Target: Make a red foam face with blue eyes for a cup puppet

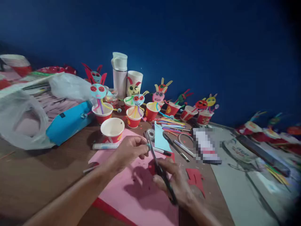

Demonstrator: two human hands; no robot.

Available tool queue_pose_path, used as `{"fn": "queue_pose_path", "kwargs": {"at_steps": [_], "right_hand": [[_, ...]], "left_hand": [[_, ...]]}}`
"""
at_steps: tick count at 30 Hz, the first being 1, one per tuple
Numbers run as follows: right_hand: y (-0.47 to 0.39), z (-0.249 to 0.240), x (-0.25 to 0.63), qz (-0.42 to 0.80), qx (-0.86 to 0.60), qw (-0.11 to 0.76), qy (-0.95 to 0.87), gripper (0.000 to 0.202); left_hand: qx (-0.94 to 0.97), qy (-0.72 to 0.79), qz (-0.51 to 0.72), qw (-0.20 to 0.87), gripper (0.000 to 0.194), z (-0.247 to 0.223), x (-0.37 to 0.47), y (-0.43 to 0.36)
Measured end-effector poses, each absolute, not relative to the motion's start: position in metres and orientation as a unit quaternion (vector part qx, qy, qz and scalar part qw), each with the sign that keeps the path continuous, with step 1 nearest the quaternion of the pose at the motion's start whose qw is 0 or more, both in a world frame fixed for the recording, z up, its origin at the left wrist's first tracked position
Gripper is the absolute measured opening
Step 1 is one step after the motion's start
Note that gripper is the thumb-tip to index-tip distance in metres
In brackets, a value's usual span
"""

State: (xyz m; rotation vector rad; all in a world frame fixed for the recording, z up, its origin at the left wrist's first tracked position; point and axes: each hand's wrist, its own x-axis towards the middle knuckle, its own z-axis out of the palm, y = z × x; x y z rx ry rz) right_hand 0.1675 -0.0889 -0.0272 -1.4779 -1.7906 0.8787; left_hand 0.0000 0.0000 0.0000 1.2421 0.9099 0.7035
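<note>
My left hand (129, 152) is closed in a pinch above pink paper (117, 188), with a small teal piece (149, 146) at its fingertips; its exact shape cannot be made out. Dark-handled scissors (162, 172) are gripped in my right hand (177, 180), the blades pointing up and away beside that piece. Whether the blades touch it is unclear. Under the hands, the pink sheet lies over red paper (110, 211). Just beyond my left hand stands a red and white paper cup (112, 129), next to a white marker (105, 146).
Cups with paper-faced figures, such as one with a blue face (98, 91), line the back. A white bottle (119, 78) stands behind them. Left is a plastic bag (21, 125); right are coloured sticks (172, 122), pens, red scraps (196, 180) and a pixelated object (207, 146).
</note>
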Motion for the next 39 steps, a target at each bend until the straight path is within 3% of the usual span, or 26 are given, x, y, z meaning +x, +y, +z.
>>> {"fn": "queue_pose_path", "kwargs": {"at_steps": [19, 28, 39], "right_hand": [[-0.0899, -0.0279, 0.1715, 0.344, -0.581, 0.294, -0.677, 0.028], [-0.0921, -0.0285, 0.1701, 0.341, -0.592, 0.290, -0.670, 0.020], [-0.0885, -0.0301, 0.1691, 0.310, -0.590, 0.342, -0.663, 0.025]], "left_hand": [[0.575, 0.404, 0.279, 0.655, 0.006, 0.0058, -0.0048, 0.0040], [0.576, 0.400, 0.260, 0.664, 0.006, 0.0030, -0.0065, 0.0065], [0.542, 0.375, 0.286, 0.695, 0.018, 0.0001, -0.0011, 0.0016]]}}
